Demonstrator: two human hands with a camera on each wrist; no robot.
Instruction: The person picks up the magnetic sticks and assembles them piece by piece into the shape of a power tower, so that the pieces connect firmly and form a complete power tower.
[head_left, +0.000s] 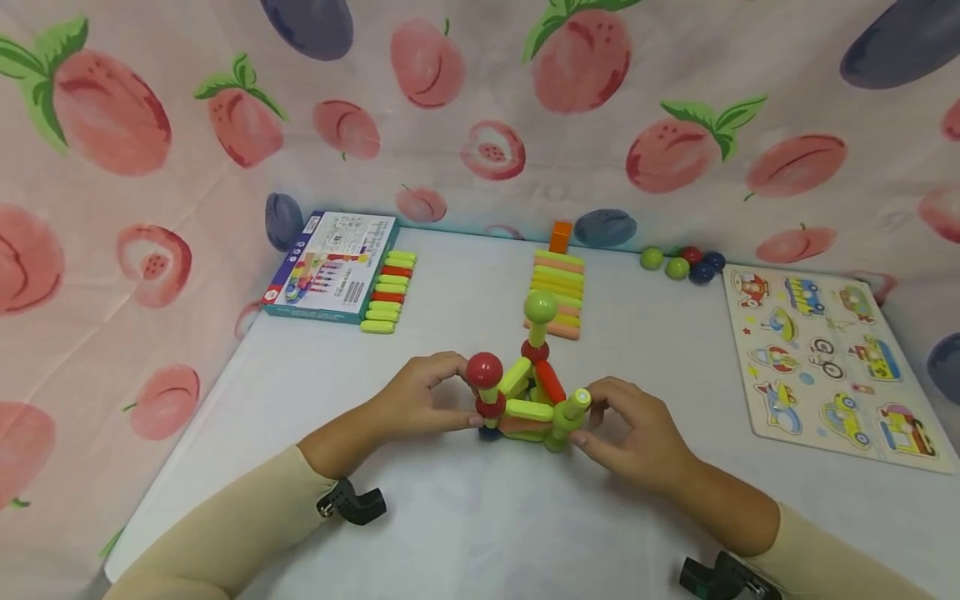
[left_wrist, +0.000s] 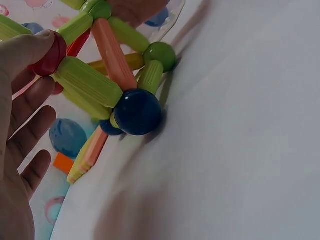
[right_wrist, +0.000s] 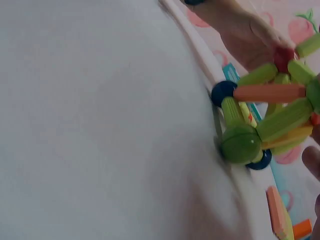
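Fingers on the left hand [head_left: 420, 396] are bent in, with thumb and index pinching a red connector ball [head_left: 491, 407] and the others just kinda hanging loose. Right hand [head_left: 637, 433] has its thumb and fingers curled close round a green connector ball [head_left: 564, 421], so only a small gap between them on both sides.

Those balls are part of a ball-and-stick toy frame [head_left: 525, 409] sitting on the white table [head_left: 450, 517], between the two hands, roughly mid-table. It's a three-cornered thing standing upright. The front yellow-green stick [head_left: 537, 411] has its long axis running left to right, while a red stick [head_left: 550, 381] slants from the back corner forward and to the right. Three posts point up: the left one's topped with a big red ball [head_left: 484, 370], the back one with a light green ball [head_left: 540, 307], and the right post [head_left: 578, 403] has a bare end and angles off to the right. Down low there's a dark blue ball [left_wrist: 138, 112] on the left front corner.

Behind it: a row of loose sticks [head_left: 558, 273] plus an orange block [head_left: 560, 237]. Toy box [head_left: 337, 258] is back left, vehicle puzzle board [head_left: 832, 358] off right.
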